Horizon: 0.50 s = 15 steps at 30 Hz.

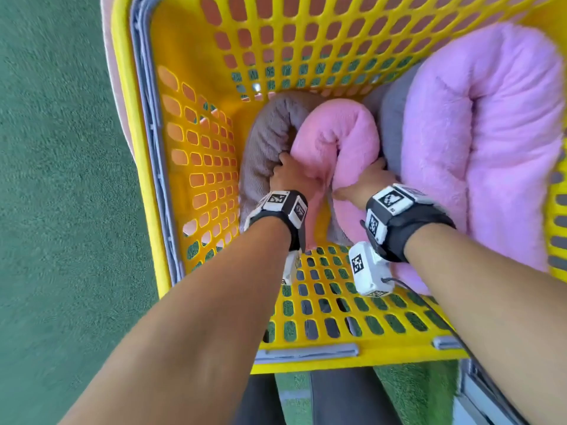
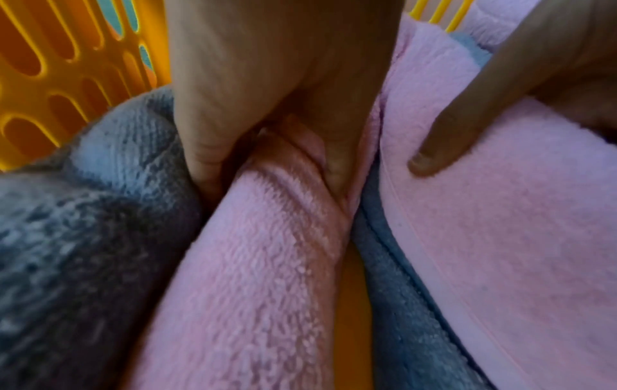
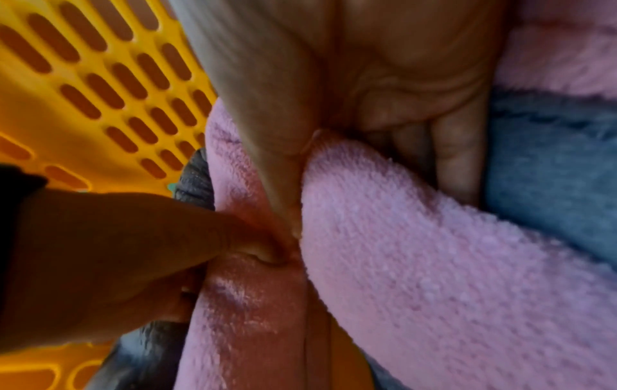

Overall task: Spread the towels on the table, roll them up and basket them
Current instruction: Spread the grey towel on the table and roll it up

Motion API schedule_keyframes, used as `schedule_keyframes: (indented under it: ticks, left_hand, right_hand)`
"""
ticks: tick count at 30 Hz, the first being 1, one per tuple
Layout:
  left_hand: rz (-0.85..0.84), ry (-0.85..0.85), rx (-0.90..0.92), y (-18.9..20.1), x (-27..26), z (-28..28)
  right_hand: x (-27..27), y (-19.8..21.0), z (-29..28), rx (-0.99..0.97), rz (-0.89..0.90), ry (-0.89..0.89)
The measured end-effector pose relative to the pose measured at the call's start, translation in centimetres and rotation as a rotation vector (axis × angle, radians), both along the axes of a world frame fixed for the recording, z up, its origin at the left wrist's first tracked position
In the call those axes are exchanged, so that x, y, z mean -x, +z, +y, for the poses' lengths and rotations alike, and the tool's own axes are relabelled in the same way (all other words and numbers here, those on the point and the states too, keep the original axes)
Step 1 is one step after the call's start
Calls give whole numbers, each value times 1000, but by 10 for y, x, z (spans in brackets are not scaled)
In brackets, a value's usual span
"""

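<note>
A pink rolled towel (image 1: 337,136), bent into a U, stands inside the yellow basket (image 1: 196,87). My left hand (image 1: 288,174) grips its left leg, and in the left wrist view the left hand (image 2: 267,79) has thumb and fingers round the pink roll (image 2: 254,264). My right hand (image 1: 365,182) grips the right leg, and the right wrist view shows that hand (image 3: 367,79) pinching the pink roll (image 3: 434,264). A grey-brown rolled towel (image 1: 267,142) lies against the pink roll's left side. A big lilac rolled towel (image 1: 478,148) fills the right.
A blue-grey towel (image 1: 392,118) sits wedged between the pink and lilac rolls. The basket's perforated walls enclose all sides, with bare floor space near its left wall (image 1: 202,185). Green carpet (image 1: 61,179) surrounds the basket. My legs (image 1: 337,394) stand at its near edge.
</note>
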State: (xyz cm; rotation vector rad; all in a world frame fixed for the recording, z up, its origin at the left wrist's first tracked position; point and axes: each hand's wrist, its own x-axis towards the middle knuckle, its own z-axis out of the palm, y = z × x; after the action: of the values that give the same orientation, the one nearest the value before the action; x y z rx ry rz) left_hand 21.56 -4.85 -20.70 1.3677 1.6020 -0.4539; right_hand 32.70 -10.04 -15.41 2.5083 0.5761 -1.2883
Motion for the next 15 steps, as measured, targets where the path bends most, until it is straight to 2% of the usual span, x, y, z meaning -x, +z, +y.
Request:
schedule_keyframes:
  ticks: [4,9,12,15]
  left_hand:
    - [-32,31,-3,11,13,7]
    - [-48,140,1,49,41,28]
    - [-57,217,-89,69,55,34]
    - [11,267,-207,59,56,38]
  right_hand:
    - [-9,3,-8,-96,42,-60]
    - [-14,23,-14,-311,94,-89]
    - [-12,29,-5,-404,176,-240]
    - [-5,17,5,-512,173,-342]
